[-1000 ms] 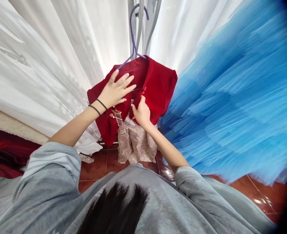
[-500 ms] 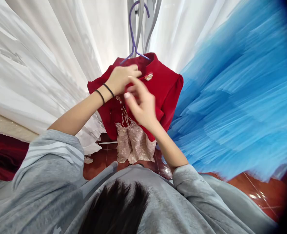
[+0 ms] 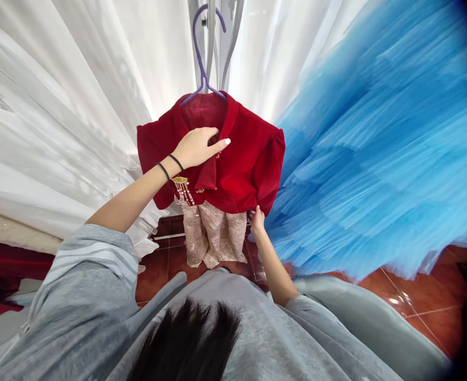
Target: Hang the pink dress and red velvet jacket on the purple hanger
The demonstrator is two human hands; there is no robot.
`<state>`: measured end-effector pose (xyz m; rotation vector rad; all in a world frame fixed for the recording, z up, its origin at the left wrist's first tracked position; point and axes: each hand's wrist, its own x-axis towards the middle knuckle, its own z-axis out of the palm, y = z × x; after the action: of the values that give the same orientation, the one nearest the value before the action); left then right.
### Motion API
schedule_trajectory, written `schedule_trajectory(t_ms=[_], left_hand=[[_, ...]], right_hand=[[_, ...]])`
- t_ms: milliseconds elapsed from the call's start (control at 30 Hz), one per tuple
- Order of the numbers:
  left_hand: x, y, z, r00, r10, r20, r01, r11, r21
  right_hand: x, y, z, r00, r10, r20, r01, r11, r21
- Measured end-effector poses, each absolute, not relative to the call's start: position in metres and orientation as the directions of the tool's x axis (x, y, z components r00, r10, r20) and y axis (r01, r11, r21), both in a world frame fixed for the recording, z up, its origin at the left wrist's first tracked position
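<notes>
A small red velvet jacket [image 3: 237, 159] hangs on a purple hanger [image 3: 201, 58] whose hook goes over a grey metal rack [image 3: 217, 37] at the top of the view. The left hand [image 3: 197, 148] lies on the chest of the jacket just under the collar, fingers stretched toward the front opening and pressing the cloth; whether it pinches the fabric or only rests on it cannot be told. Two black bands [image 3: 170, 164] circle the left wrist. The right hand [image 3: 257, 219] is low at the jacket's bottom edge on the right, fingertips closed on the hem.

A gold tassel ornament [image 3: 182, 188] dangles on the front of the jacket just below the left wrist. Under the jacket hangs a pale pink patterned skirt [image 3: 211, 235], reaching down toward the red tiled floor [image 3: 408, 296].

White gauzy dresses [image 3: 78, 106] hang to the left and behind the rack, and a blue tulle dress [image 3: 376, 148] fills the right side, close beside the jacket's sleeve. The person wears a grey top [image 3: 86, 296] with pale stripes on the sleeve. No writing or label can be read on any garment.
</notes>
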<state>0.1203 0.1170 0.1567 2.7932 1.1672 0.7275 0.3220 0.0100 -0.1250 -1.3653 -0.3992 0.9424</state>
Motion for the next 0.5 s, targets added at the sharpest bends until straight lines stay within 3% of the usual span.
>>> schedule_trajectory(t_ms=[167,267,400,500], left_hand=[[0.139,0.109,0.144,0.496,0.758,0.423,0.691,-0.640,0.335],[0.135,0.114,0.144,0.438,0.780,0.447,0.592,-0.624,0.510],[0.120,0.119,0.145,0.443,0.841,0.310,0.389,-0.492,0.779],[0.109,0.115,0.137,0.458,0.863,0.212,0.349,-0.394,0.850]], right_hand=[[0.324,0.022,-0.141,0.630,0.740,-0.234,-0.340,-0.008,-0.940],[0.294,0.017,-0.158,0.687,0.696,-0.210,-0.316,0.026,-0.948],[0.269,0.013,-0.180,0.633,0.712,-0.305,-0.403,-0.034,-0.915],[0.273,0.015,-0.184,0.556,0.746,-0.367,-0.490,-0.063,-0.870]])
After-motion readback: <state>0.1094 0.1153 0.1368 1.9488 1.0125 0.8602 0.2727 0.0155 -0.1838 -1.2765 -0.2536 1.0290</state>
